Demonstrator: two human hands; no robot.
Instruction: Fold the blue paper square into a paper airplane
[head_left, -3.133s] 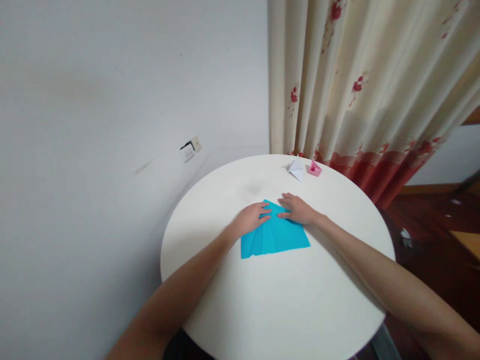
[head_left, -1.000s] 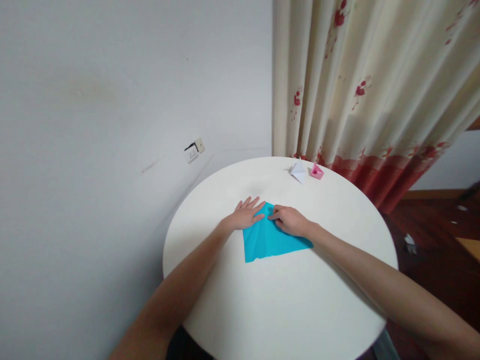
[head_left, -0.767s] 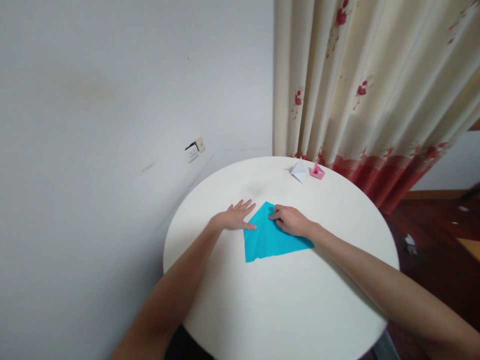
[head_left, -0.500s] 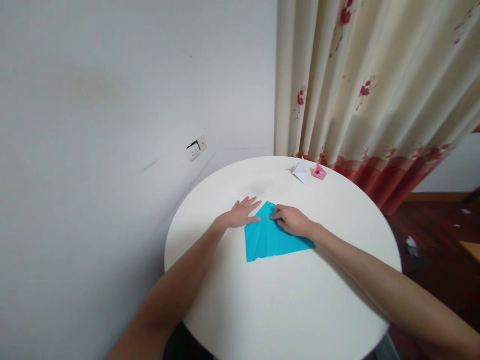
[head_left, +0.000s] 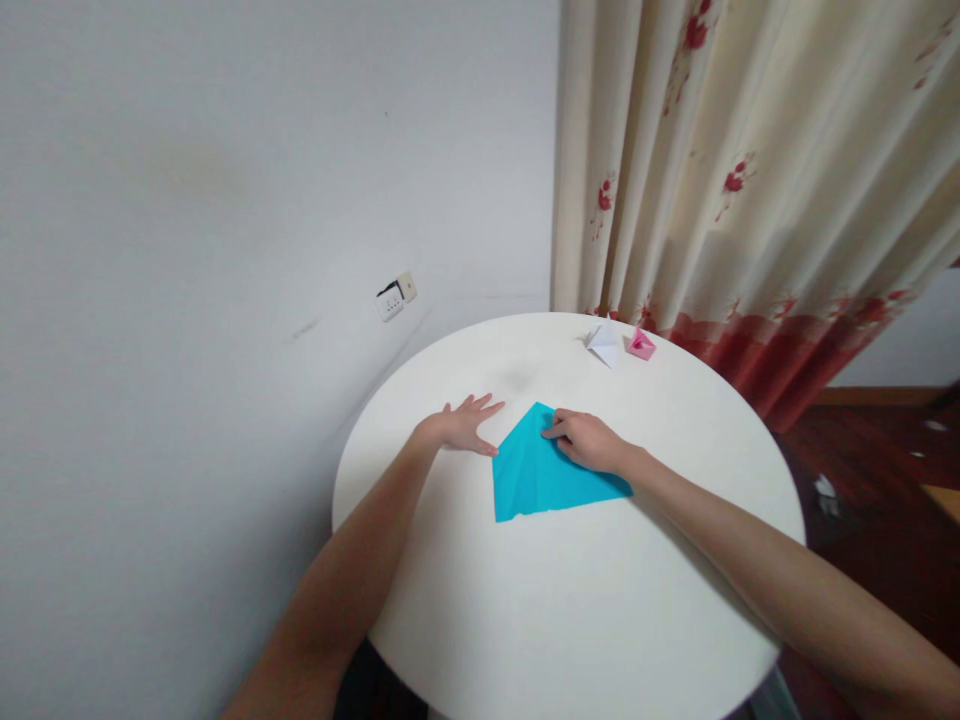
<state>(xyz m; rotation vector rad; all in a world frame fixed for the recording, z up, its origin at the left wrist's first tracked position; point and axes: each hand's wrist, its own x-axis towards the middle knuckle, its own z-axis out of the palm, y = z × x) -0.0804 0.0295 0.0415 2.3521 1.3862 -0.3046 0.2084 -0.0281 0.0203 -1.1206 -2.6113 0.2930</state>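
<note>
A blue sheet of paper [head_left: 540, 475], folded to a point at its far end, lies flat on the round white table [head_left: 585, 620]. My right hand [head_left: 589, 441] rests on the paper's upper right part, fingertips pressing near the pointed tip. My left hand [head_left: 459, 428] lies flat on the table with fingers spread, just left of the paper's slanted left edge, its thumb close to that edge. It holds nothing.
A small white folded paper figure [head_left: 604, 342] and a small pink folded paper figure [head_left: 640, 346] sit at the table's far edge. A cream curtain with red flowers [head_left: 750, 170] hangs behind. A wall socket [head_left: 395, 296] is on the grey wall at left.
My left hand slid off the paper's left flap onto the bare table, back onto its edge, then off again to the left. My right hand stayed pressing near the tip.
</note>
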